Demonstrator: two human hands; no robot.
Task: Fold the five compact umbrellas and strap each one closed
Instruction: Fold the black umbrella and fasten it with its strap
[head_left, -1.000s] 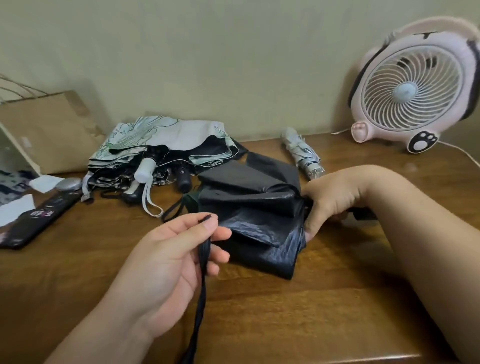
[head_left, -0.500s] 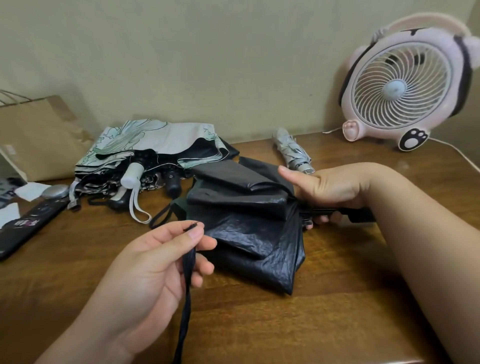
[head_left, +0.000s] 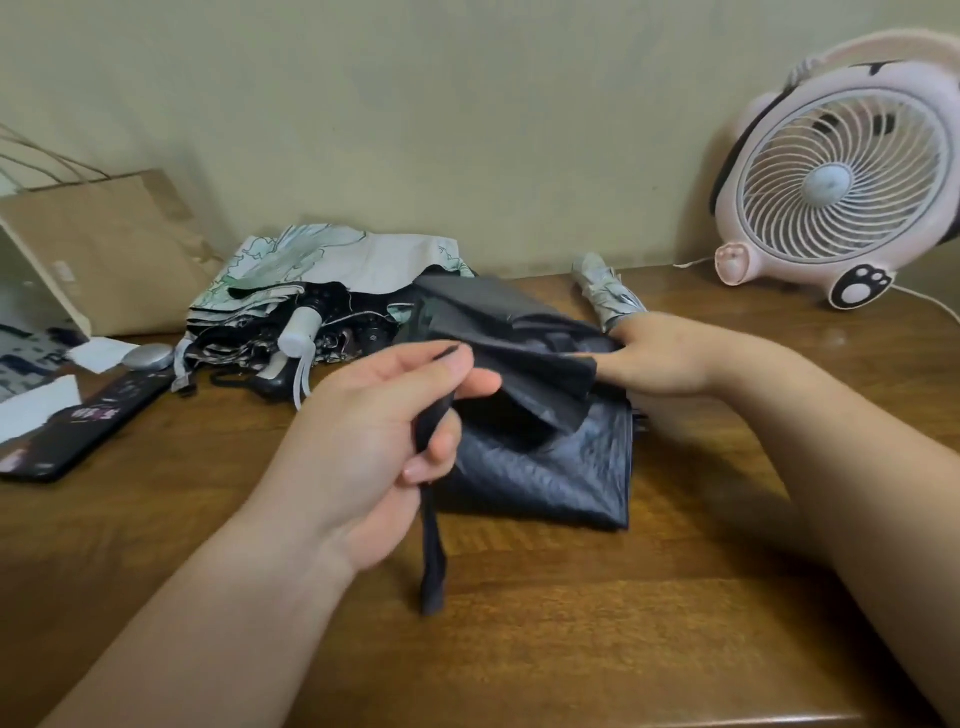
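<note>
Black pleated fabric of the umbrella (head_left: 561, 467) lies loose at the middle of the counter (head_left: 519, 649), only partly gathered. By its fingers (head_left: 415, 364) the left hand (head_left: 374, 441) pinches the strap (head_left: 434, 545), whose free end hangs toward the near edge. The right hand (head_left: 670, 358) lays straight fingers against the pleats, gripping nothing that shows. Near the back edge a silver umbrella (head_left: 608, 296) looks rolled tight, likely finished. The heap of patterned umbrellas (head_left: 322, 280) at the back left lies unfolded, so most of the work seems left.
</note>
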